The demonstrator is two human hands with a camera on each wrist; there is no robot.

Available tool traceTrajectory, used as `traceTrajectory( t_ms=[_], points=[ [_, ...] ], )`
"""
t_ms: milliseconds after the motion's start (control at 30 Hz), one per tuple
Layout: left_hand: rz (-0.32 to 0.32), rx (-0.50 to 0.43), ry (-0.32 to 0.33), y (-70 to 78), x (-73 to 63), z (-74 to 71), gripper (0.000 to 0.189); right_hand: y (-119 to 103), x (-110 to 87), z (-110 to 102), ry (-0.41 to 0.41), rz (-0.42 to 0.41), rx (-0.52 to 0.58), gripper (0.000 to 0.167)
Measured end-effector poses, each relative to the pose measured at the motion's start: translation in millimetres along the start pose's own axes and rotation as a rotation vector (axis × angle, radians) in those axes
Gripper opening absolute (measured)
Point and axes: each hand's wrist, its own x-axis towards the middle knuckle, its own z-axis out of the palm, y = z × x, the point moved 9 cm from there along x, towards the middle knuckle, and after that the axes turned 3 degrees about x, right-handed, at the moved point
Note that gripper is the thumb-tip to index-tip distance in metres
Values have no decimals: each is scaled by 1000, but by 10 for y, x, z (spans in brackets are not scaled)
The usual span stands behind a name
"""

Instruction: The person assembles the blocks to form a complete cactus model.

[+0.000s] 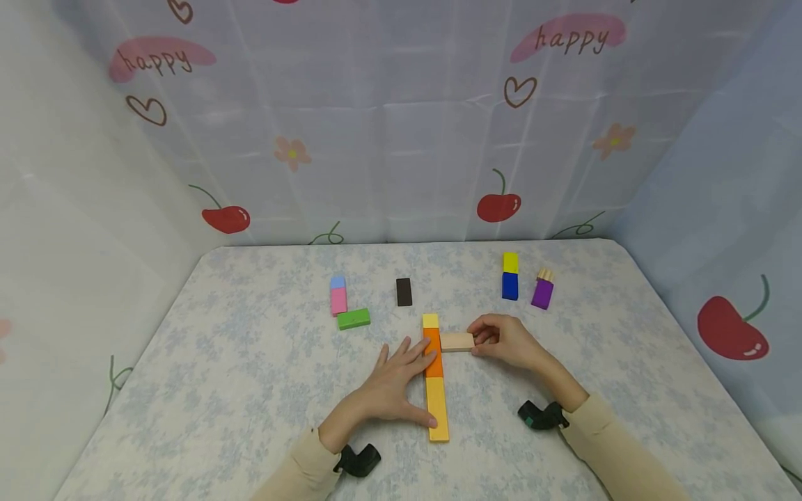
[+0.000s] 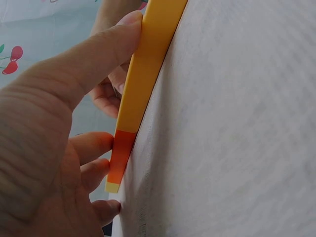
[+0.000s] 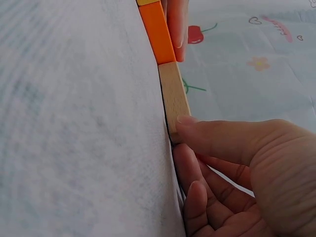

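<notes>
A column of flat blocks lies on the table in the head view: a small pale yellow block [image 1: 430, 321], an orange block [image 1: 434, 365] and a long yellow block [image 1: 438, 407], end to end. My left hand [image 1: 390, 385] is spread along its left side, fingertips on the orange block and thumb on the long yellow one. From the right, a plain wooden block [image 1: 457, 342] lies crosswise with its left end against the orange block. My right hand [image 1: 510, 341] pinches its other end between thumb and fingers, and the right wrist view shows the thumb [image 3: 212, 136] on its face.
Behind on the left lie a blue block [image 1: 337, 282], a pink block [image 1: 338, 300] and a green block [image 1: 354, 319]. A black block [image 1: 404, 292] is at the middle back. Farther right are a yellow-and-blue pair [image 1: 510, 286] and a purple block [image 1: 542, 294] with thin wooden pieces.
</notes>
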Motion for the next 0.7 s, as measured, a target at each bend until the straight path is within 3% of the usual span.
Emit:
traceTrajectory(
  t_ms=[700],
  points=[
    [1,2,-2,7,-4,-3,108,-6,0,9,-4,-8,-5,28]
  ],
)
